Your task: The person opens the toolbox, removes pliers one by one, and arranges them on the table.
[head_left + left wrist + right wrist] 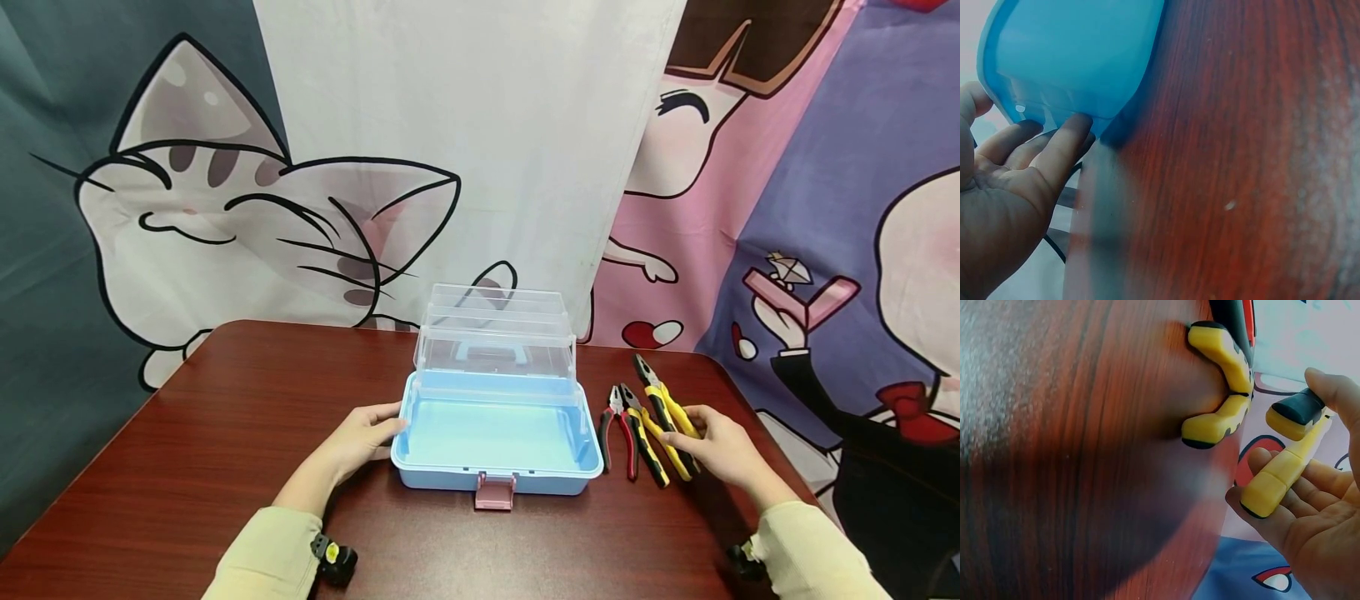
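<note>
A light blue plastic toolbox (442, 481) stands on the table with its clear lid (495, 321) raised and a pink latch (495, 493) hanging at the front. My left hand (358, 435) grips its left end, thumb at the rim and fingers against the side wall (1066, 62). On the right, my right hand (716, 442) holds yellow-and-black pliers (1275, 478) by the handles, jaws pointing away from me. Beside them lie a second pair of yellow-and-black pliers (651, 454) and red-and-black pliers (627, 446), next to the box's right end.
The dark red wooden table (247, 433) has rounded far corners. Close behind it hangs a printed cartoon curtain (465, 100), which the raised lid overlaps in the head view. Table surface extends left of the box and in front of it.
</note>
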`<control>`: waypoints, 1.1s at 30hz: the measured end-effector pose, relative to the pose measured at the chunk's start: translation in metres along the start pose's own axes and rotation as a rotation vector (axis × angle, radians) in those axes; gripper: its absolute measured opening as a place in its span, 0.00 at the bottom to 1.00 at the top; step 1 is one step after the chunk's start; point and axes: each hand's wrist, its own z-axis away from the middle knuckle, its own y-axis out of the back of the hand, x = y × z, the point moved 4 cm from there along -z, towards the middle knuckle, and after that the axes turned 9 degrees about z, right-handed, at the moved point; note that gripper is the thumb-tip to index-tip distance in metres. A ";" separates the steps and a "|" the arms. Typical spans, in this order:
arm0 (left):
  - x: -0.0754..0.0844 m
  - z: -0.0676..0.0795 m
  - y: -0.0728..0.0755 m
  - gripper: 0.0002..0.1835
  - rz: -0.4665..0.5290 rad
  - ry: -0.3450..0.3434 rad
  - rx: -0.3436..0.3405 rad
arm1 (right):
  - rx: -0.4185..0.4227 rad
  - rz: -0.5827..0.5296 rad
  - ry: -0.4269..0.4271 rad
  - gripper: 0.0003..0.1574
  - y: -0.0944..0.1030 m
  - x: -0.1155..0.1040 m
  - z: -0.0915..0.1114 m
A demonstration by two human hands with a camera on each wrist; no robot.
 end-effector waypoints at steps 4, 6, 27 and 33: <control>0.000 0.000 0.000 0.31 0.001 0.001 0.000 | -0.011 0.011 -0.004 0.40 0.000 0.003 -0.001; 0.000 0.000 0.000 0.31 0.001 -0.001 -0.002 | -0.014 0.012 -0.004 0.39 0.000 0.004 -0.002; 0.000 0.000 0.000 0.31 -0.005 0.001 -0.010 | -0.063 0.049 -0.030 0.44 -0.002 0.020 -0.005; -0.002 -0.002 0.001 0.31 -0.009 0.010 -0.004 | -0.092 0.078 -0.042 0.44 -0.002 0.023 -0.008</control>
